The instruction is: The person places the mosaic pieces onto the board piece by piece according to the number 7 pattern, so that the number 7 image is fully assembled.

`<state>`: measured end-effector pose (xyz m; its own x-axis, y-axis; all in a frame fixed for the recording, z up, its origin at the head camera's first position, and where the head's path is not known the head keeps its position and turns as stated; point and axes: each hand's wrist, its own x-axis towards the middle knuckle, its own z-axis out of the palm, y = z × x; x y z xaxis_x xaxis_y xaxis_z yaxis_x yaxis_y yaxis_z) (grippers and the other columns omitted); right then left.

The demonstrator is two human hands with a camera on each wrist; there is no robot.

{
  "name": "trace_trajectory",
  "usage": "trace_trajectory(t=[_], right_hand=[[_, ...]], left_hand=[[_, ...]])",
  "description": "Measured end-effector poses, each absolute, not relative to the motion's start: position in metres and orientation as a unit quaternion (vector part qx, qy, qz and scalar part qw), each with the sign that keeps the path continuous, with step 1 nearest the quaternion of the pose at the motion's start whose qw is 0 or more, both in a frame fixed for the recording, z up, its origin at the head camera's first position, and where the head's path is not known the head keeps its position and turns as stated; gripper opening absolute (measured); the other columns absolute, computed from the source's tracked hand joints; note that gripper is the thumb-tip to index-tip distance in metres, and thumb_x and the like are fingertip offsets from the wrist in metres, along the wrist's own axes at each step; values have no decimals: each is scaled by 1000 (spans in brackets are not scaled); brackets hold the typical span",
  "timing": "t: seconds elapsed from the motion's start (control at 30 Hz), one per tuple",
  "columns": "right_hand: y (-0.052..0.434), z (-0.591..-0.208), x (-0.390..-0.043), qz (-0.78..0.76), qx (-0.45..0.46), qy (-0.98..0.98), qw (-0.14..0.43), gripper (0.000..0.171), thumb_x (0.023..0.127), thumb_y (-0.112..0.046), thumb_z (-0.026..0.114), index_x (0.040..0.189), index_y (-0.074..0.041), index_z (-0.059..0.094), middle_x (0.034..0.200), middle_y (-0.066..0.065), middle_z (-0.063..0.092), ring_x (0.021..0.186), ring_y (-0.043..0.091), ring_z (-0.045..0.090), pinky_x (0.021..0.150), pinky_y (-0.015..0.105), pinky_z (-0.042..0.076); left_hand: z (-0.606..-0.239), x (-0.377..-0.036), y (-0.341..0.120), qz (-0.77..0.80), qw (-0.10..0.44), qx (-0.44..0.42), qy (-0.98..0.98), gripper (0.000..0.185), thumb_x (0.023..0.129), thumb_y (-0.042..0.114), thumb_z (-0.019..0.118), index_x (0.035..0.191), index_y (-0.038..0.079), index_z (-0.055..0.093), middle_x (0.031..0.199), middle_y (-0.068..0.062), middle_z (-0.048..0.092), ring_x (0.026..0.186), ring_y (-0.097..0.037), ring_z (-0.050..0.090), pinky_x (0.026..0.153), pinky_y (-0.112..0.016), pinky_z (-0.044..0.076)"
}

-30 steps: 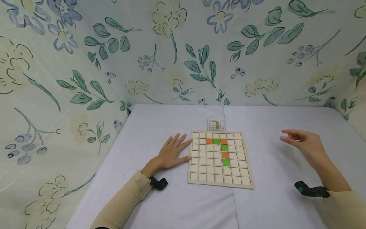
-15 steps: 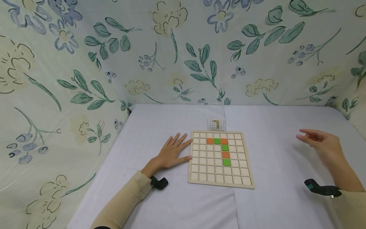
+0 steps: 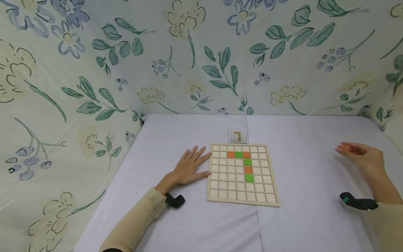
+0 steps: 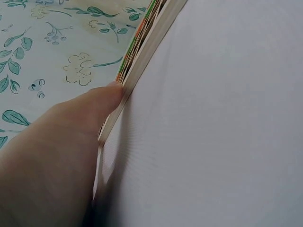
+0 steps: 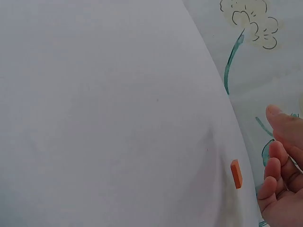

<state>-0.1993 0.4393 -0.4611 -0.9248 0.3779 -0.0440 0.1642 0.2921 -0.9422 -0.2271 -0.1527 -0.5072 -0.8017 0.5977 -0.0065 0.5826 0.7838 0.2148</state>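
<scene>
Orange tile (image 5: 236, 173) lies seemingly just beyond the relaxed right hand (image 3: 362, 159); flat left hand (image 3: 189, 168) steadies the board (image 3: 242, 174); picking it up needs a pinch.

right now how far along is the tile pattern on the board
Six tiles sit in the wooden grid board: orange, green, orange across, then green, orange, green down. The left hand lies flat against the board's left edge. The right hand is out to the right by an orange tile; no grip on it is visible. Most cells are empty.
</scene>
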Motion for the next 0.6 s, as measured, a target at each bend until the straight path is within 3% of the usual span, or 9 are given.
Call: trace_trajectory(t=[0.23, 0.47, 0.6], right_hand=[[452, -467, -204, 563, -217, -792, 92, 23, 79, -25, 87, 77, -44, 74, 71, -22, 56, 66, -1, 48, 47, 21, 38], [458, -474, -208, 548, -274, -786, 81, 27, 77, -29, 88, 74, -44, 66, 81, -21, 51, 76, 2, 45, 51, 15, 43], [459, -478, -212, 535, -299, -787, 77, 31, 76, -31, 88, 66, -45, 62, 72, -27, 52, 79, 3, 42, 53, 13, 39]], left_hand=[[-507, -228, -152, 104, 31, 317, 942, 80, 95, 73, 34, 161, 34, 12, 167, -1, 5, 152, -31, -2, 119, -53, -2], [-505, -226, -152, 111, 36, 315, 942, 81, 95, 74, 34, 161, 33, 13, 167, -1, 6, 152, -30, -2, 119, -52, -2], [-504, -225, -152, 113, 32, 316, 941, 80, 95, 73, 35, 161, 32, 15, 167, -3, 8, 152, -31, -1, 119, -53, -1]])
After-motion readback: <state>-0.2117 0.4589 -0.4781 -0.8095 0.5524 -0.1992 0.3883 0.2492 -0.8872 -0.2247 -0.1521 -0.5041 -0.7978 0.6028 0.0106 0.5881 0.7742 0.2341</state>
